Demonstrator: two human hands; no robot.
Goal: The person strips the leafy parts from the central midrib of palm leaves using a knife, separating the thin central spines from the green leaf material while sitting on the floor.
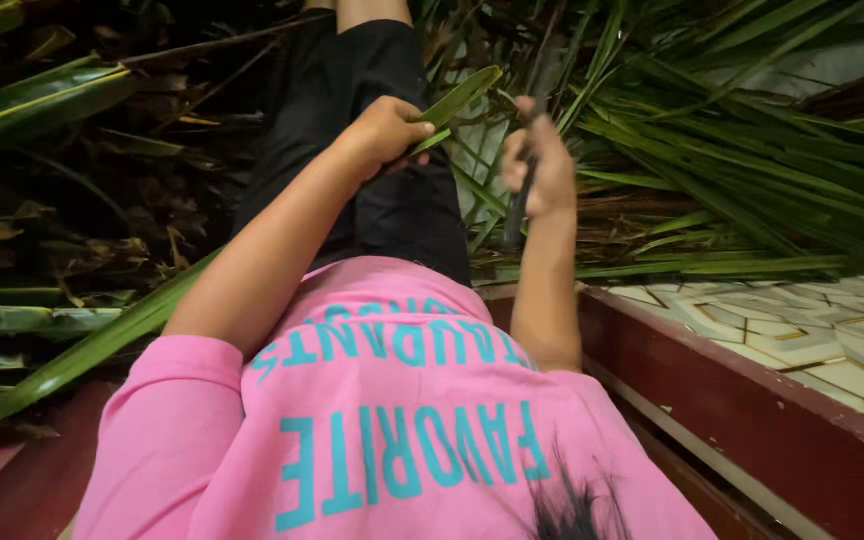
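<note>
A smooth, glossy green palm leaf [457,100] lies pinched under the left fingers [414,128]. Between the right fingers [537,140], a dull dark metal blade [518,215]. Below them, matt pink cotton shirt [392,420].

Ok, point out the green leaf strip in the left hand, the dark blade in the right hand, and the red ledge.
green leaf strip [460,98], head view, its middle past the thumb
dark blade [518,212], head view, part below the fist
red ledge [752,400], head view, top edge
</note>
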